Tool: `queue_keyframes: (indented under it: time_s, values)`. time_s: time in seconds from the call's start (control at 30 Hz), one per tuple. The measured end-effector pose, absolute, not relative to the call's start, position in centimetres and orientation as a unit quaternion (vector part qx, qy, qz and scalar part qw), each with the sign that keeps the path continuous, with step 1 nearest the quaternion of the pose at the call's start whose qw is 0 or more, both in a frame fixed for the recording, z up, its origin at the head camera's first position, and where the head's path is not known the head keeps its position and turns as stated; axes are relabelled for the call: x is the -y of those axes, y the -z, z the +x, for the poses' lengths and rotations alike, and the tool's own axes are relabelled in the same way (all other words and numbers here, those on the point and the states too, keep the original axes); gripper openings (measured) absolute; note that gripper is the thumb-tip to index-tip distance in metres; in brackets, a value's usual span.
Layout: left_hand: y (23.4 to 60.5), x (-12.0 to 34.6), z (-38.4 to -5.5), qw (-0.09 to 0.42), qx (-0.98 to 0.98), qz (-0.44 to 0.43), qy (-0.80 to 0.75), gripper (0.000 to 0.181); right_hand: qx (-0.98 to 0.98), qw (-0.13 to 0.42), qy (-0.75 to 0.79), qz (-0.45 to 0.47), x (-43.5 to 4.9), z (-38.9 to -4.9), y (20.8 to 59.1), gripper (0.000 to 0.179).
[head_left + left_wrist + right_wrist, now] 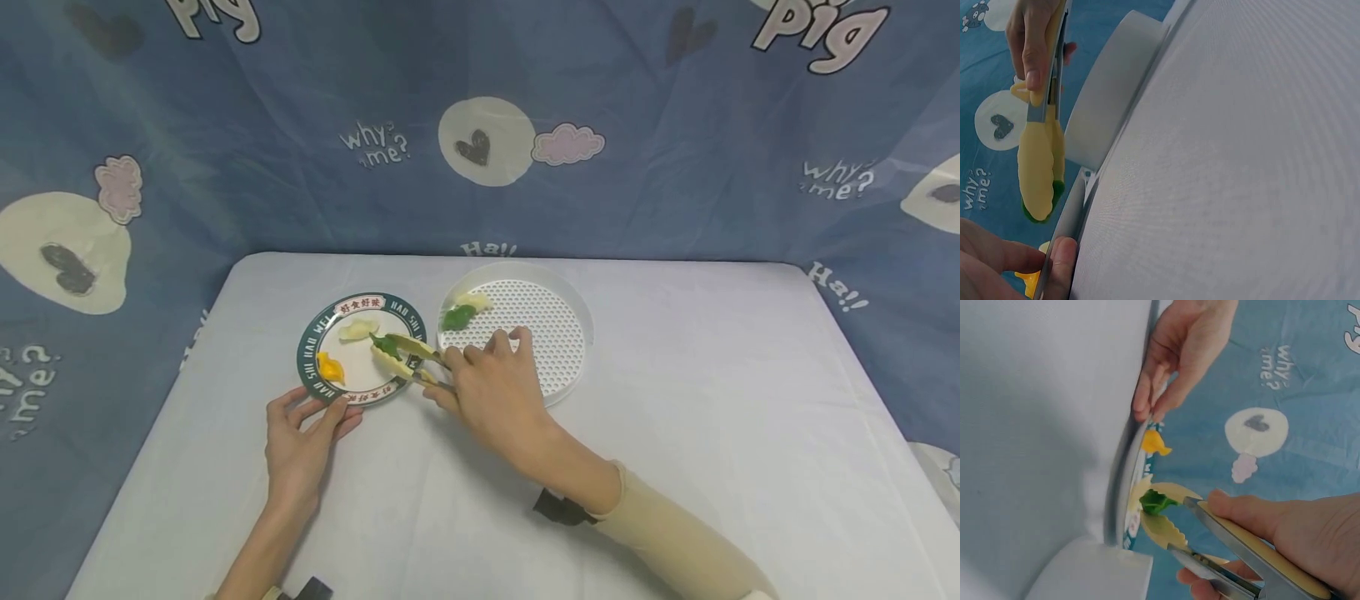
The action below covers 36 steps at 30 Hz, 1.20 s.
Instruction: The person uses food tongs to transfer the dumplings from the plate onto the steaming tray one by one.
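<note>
My left hand pinches the near rim of a round plate with a green lettered border, thumb above and fingers below. An orange-yellow piece and a pale yellow piece lie on that plate. Silver tongs with pale yellow scalloped tips are gripped in my right hand. Over the plate's right side, a crinkled green piece sits between the parted tips. In the left wrist view the tongs point down, green showing at their edges.
A white round perforated tray stands right of the plate, under my right hand. In it, at the left, lie a green piece and a pale piece. A white cloth covers the table; a blue printed curtain hangs behind.
</note>
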<state>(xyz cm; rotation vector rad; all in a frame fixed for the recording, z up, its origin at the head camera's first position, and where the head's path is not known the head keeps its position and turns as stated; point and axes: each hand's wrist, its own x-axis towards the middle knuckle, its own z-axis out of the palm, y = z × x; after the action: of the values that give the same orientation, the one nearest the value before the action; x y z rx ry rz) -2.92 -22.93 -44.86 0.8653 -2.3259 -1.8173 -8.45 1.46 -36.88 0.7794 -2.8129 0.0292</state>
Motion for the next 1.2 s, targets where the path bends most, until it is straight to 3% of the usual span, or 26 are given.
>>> queue_keyframes:
  time_s: [1.2]
  values:
    - [45.1, 23.0, -3.0, 0.037, 0.756, 0.278, 0.591, 0.08, 0.955, 0.152, -0.061, 0.247, -7.1, -7.2, 34.7, 0.047]
